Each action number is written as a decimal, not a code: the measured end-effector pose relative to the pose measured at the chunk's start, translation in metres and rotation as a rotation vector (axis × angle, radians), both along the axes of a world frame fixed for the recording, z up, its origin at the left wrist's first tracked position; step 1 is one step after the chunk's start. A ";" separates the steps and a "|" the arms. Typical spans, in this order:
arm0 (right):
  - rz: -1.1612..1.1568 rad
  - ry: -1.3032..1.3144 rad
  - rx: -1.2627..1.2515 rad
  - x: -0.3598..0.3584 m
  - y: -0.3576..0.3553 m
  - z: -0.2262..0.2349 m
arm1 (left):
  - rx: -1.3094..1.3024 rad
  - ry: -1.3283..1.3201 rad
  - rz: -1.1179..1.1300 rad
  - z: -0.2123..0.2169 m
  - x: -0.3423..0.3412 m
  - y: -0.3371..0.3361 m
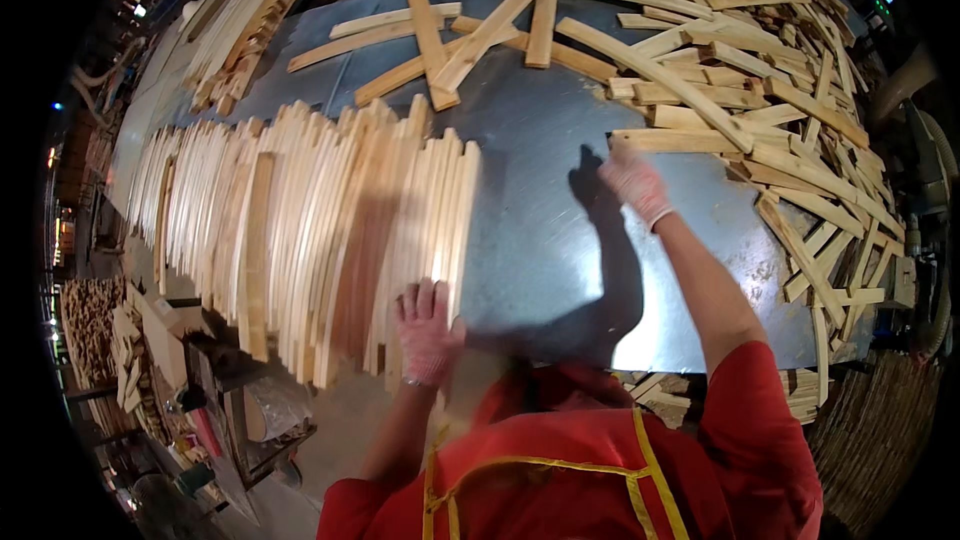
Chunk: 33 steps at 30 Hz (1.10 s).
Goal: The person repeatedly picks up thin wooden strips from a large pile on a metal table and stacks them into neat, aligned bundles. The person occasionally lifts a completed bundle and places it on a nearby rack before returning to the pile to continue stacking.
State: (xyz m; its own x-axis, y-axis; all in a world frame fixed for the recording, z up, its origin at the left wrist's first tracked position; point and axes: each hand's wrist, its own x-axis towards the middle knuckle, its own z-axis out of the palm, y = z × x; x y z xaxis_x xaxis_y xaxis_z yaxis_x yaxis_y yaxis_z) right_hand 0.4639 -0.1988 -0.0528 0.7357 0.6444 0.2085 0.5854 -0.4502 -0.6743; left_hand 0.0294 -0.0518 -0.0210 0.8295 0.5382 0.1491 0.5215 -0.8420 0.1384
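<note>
My left hand, in a pale pinkish work glove, lies with its fingers stretched out on the near ends of a row of light wooden strips. These strips lie side by side, running away from me, with uneven ends. My right hand, gloved the same way, reaches out over the metal tabletop. Its fingers are closed at the left end of a wooden strip, which sticks out from a jumbled pile of wooden strips on the right. The fingertips are partly hidden.
Several loose strips lie crossed at the table's far side. Another stack of strips sits at the far left. A metal-legged stand and stacked wood are at the lower left. The pile overhangs the right edge.
</note>
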 end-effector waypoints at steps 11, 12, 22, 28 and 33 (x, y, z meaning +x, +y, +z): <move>-0.223 -0.165 -0.759 0.193 -0.014 0.072 | -0.037 -0.072 -0.017 0.019 0.020 0.008; -0.214 -0.178 -0.728 0.189 -0.018 0.064 | -0.045 -0.070 -0.020 0.019 0.017 0.009; -0.103 -0.087 -0.679 0.060 -0.107 0.022 | -0.099 -0.056 0.027 0.020 0.005 0.007; 0.009 0.802 -0.164 -0.078 -0.130 0.029 | -0.061 -0.045 0.035 0.016 -0.007 0.002; 0.259 0.714 -0.196 -0.277 -0.094 -0.008 | -0.058 0.018 -0.010 0.030 0.013 -0.004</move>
